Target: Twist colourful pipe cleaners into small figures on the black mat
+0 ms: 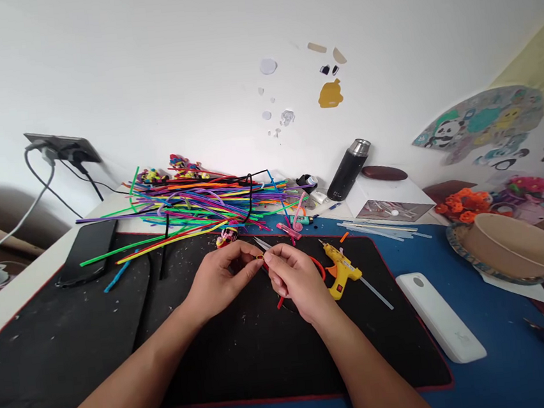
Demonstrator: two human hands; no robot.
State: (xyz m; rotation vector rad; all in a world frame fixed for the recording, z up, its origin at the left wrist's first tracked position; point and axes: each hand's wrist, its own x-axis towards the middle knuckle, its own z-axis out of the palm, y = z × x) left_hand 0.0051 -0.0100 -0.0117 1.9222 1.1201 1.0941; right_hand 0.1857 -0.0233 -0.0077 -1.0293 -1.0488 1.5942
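Box (372,195), right of frame centre, contains small pale items behind a clear window. Bowl (516,241) stands at the right edge. Left hand (219,278) and right hand (299,279) pinch a red pipe cleaner (323,268) narrowly, thumbs against forefingers, at frame centre.

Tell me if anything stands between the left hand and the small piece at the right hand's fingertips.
Nothing visible does. The left hand already meets the small piece at the right hand; the pointed metal blade lies just beyond.
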